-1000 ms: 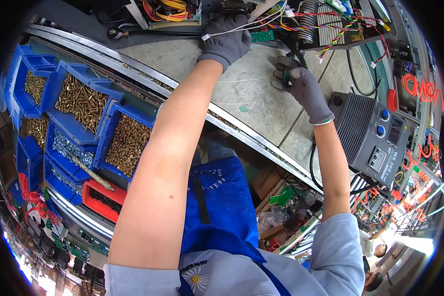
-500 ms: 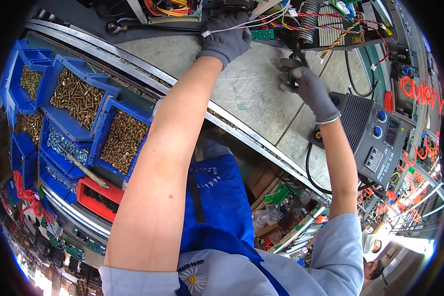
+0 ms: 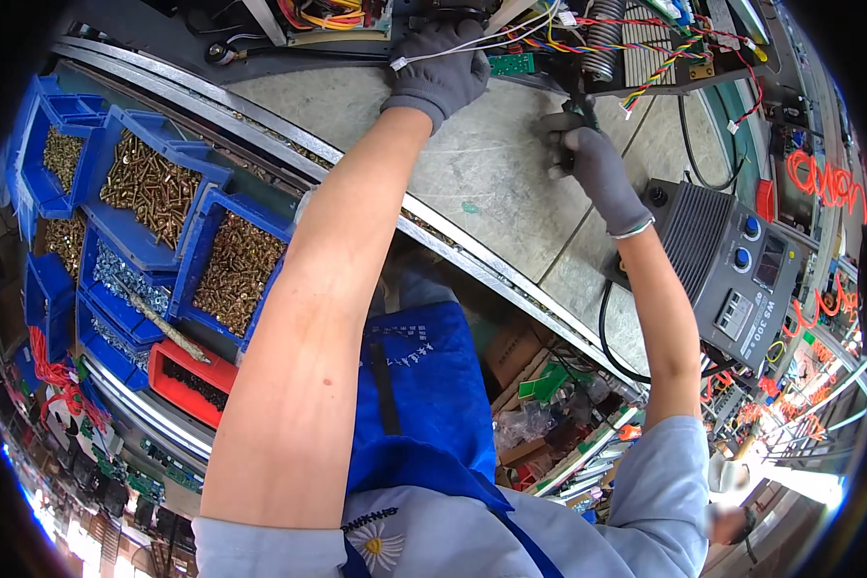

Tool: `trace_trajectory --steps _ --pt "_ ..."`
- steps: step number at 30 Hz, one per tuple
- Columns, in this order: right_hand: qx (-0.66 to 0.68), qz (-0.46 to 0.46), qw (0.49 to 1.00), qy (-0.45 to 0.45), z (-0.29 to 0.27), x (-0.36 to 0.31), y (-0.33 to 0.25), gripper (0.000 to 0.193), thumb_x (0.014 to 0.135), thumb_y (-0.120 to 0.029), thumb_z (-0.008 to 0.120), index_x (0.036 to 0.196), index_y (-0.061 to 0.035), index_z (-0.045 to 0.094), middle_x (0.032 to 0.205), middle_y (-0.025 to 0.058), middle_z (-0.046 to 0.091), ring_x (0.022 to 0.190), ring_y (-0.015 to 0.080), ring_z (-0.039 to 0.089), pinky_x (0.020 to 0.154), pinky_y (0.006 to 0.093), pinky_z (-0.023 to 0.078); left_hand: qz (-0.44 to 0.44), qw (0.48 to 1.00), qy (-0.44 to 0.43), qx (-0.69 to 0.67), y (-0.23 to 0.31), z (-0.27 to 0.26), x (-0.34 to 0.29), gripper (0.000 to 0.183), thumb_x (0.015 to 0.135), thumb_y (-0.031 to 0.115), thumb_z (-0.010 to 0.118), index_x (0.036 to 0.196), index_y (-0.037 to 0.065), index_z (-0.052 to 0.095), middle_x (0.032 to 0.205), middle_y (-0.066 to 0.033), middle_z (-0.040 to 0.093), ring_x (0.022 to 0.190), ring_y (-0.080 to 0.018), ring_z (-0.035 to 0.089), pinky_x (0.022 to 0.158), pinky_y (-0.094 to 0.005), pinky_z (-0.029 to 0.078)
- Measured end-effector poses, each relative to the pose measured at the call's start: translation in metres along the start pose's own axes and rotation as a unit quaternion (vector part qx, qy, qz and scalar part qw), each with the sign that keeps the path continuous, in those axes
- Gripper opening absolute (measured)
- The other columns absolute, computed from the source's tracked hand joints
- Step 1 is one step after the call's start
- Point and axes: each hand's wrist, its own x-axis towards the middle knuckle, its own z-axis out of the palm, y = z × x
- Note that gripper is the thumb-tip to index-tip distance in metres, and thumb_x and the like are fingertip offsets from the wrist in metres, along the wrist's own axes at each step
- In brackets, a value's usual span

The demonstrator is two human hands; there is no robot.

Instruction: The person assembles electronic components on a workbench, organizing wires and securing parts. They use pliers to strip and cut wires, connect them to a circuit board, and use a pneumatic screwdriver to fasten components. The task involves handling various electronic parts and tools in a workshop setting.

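Observation:
At the top of the head view, my left hand (image 3: 440, 75), in a grey glove, presses against the near edge of an opened dark chassis (image 3: 539, 82). Its fingers are closed and partly hidden; what they grip cannot be made out. A thin white wire with a small white plug (image 3: 399, 64) crosses the back of this hand. To the right, my gloved right hand (image 3: 592, 164) is closed round a dark-handled tool, which looks like pliers (image 3: 580, 108). Its tip points up at the chassis edge, below a coiled metal spring (image 3: 602, 43). Beside my left fingers lies a green circuit board (image 3: 512, 65).
Twisted coloured wires (image 3: 665, 67) hang over the chassis edge. A dark grey welding machine (image 3: 718, 260) stands right of my right forearm. Blue bins of screws (image 3: 236, 270) and a red bin (image 3: 191, 385) line the left, beyond a metal rail (image 3: 511, 275).
My right hand has shifted slightly, and the tool stands more upright against the chassis edge. My left hand keeps its place. The whole view has turned a little.

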Motion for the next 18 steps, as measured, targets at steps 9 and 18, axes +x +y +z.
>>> trace_trajectory --steps 9,18 --pt "0.011 -0.014 1.0 -0.006 0.002 -0.002 -0.005 0.041 0.082 -0.019 0.042 0.115 0.0018 0.056 0.089 0.0068 0.056 0.074 0.0139 0.054 0.065 0.029 0.05 0.003 1.0 0.016 -0.003 -0.002 0.006 -0.003 0.026 0.073 0.028 0.057 0.093 0.011 0.053 0.083 -0.0157 0.057 0.078 -0.0325 0.058 0.064 -0.0463 0.048" --pt "-0.006 -0.007 0.999 0.042 0.004 0.002 0.005 0.044 0.082 -0.02 0.044 0.118 0.0033 0.053 0.102 0.0092 0.058 0.088 0.0167 0.057 0.072 0.0323 0.051 -0.021 0.999 -0.018 0.016 0.0 0.0 -0.003 0.024 0.074 0.028 0.056 0.093 0.013 0.055 0.08 -0.0152 0.058 0.075 -0.0312 0.06 0.064 -0.0454 0.049"
